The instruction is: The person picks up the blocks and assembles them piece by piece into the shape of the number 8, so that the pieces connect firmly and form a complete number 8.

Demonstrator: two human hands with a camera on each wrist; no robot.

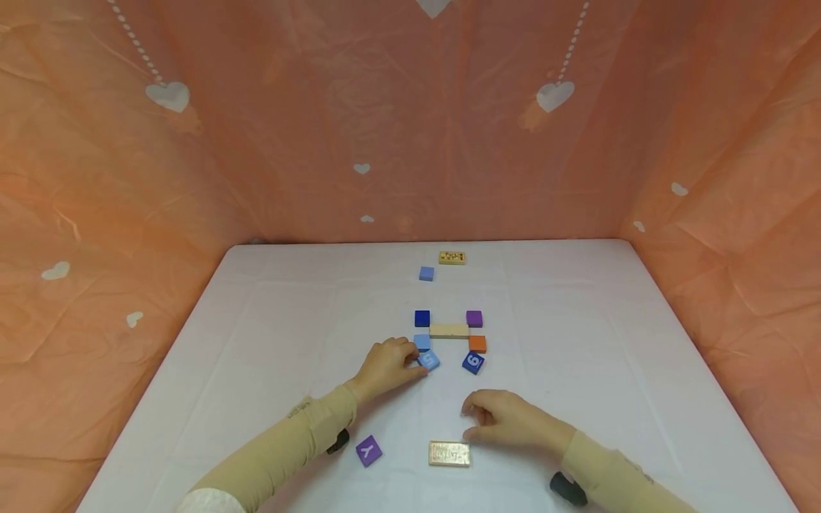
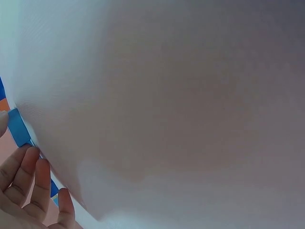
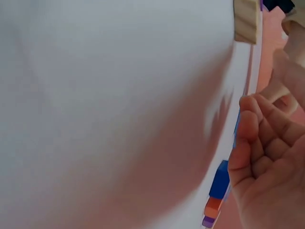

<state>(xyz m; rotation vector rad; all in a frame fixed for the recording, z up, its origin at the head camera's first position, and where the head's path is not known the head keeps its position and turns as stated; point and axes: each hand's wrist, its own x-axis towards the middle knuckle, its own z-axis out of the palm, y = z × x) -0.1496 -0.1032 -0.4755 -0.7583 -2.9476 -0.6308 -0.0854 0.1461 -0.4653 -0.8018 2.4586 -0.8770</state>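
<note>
In the head view my left hand pinches a light blue tile that lies turned at an angle on the table. The left wrist view shows the blue tile between the thumb and fingertips. Just behind it is a plain light blue tile. My right hand hovers over the cloth with loosely bent fingers and nothing in them. Nearest to it is a gold-coloured rectangular block. A dark blue tile marked like a 6 or 9 lies tilted beyond that hand.
A pale wooden strip lies between dark blue, purple and orange tiles. Farther back are a blue tile and a gold block. A purple letter tile sits near the left forearm.
</note>
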